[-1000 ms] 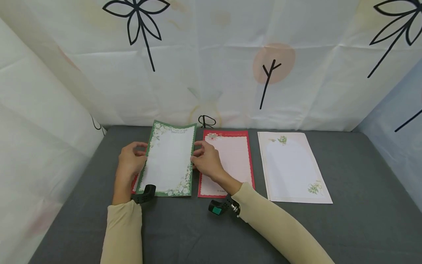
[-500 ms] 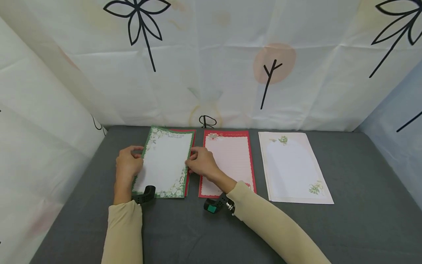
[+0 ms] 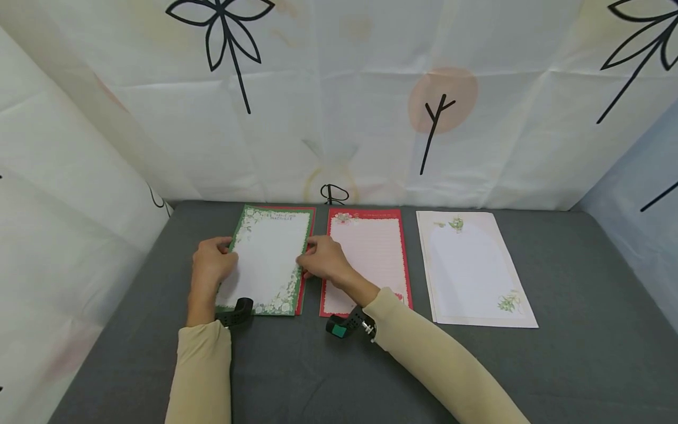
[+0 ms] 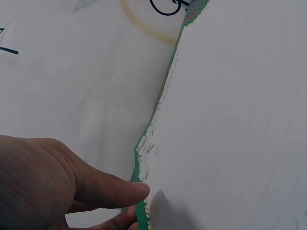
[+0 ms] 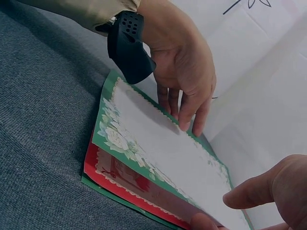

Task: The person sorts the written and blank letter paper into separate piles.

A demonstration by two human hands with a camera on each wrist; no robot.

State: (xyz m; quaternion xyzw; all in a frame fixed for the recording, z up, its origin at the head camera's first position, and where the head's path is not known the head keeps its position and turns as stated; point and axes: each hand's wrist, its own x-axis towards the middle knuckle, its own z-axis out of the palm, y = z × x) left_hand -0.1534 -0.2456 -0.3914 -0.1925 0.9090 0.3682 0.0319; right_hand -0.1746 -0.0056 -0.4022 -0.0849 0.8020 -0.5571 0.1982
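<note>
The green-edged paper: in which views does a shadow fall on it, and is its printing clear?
Left wrist view: a grey shadow on the green-edged paper beside the left hand, printed lines faint; right wrist view: a shadow near that hand, flowers fairly clear; head view: a faint shadow by that hand, title too small and soft to read.

red sheet [image 5: 136, 186] mostly covered | green sheet [image 3: 269, 262] heading [image 3: 282, 217] unreadably small
</note>
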